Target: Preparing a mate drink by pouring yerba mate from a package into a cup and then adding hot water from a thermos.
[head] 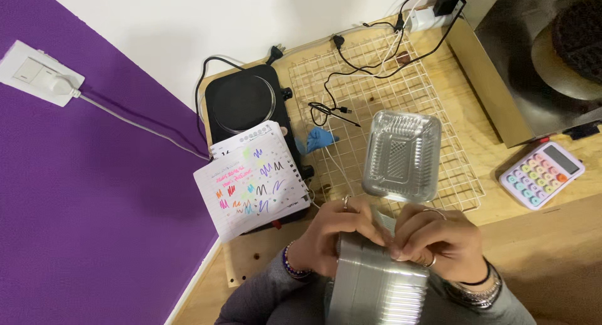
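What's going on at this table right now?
A person is holding a stack of clear plastic containers with both hands. The left hand grips its side while the right hand picks at the top edge. One clear container already lies apart on a white wire rack, beside a scribbled notebook and a pastel calculator.

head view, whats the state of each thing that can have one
stack of clear plastic containers: nested, gripped by both hands
left hand: clasping the stack's top edge
right hand: pinching the stack's top edge
single clear plastic container: lying apart on the white wire rack
spiral notepad: open, scribbled in colours
black round hotplate: bare on top
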